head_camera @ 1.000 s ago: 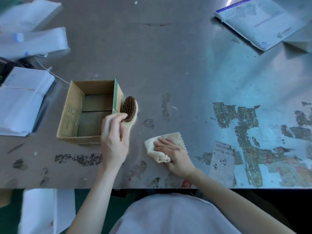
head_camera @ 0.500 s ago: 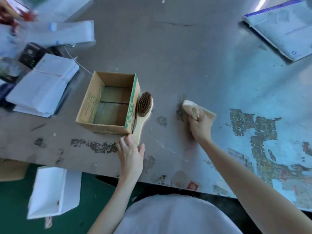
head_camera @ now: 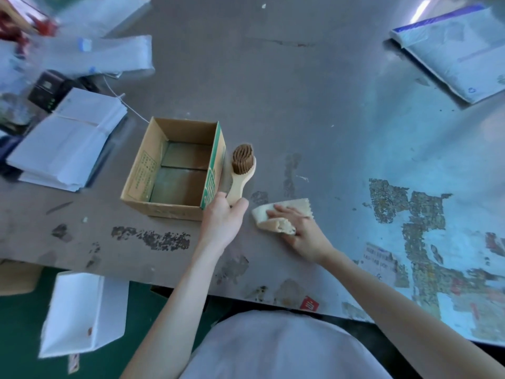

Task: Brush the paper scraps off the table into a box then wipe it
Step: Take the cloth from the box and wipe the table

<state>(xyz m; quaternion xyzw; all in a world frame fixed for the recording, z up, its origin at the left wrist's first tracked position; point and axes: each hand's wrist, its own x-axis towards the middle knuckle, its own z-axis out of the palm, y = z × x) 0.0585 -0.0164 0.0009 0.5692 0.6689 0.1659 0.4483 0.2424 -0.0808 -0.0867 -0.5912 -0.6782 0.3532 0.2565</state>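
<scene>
An open cardboard box (head_camera: 185,124) stands on the grey metal table (head_camera: 300,105), left of centre. A wooden brush (head_camera: 241,162) leans bristles-up against the box's right wall. My left hand (head_camera: 222,218) is closed around the lower end of the brush handle. Just to the right, my right hand (head_camera: 299,227) presses a folded beige cloth (head_camera: 274,214) flat on the table, fingers on top and thumb at its fold. A few tiny white scraps (head_camera: 302,177) lie on the table beyond the cloth.
Stacked white envelopes (head_camera: 68,140) and white bags (head_camera: 109,53) crowd the left side, with a black device (head_camera: 47,88) among them. A plastic mailer (head_camera: 459,56) lies far right. Worn sticker residue (head_camera: 410,212) covers the right. A white box (head_camera: 79,310) sits below the near edge.
My right hand has pulled the cloth back toward the near edge. My left hand has moved up and closed on the brush handle.
</scene>
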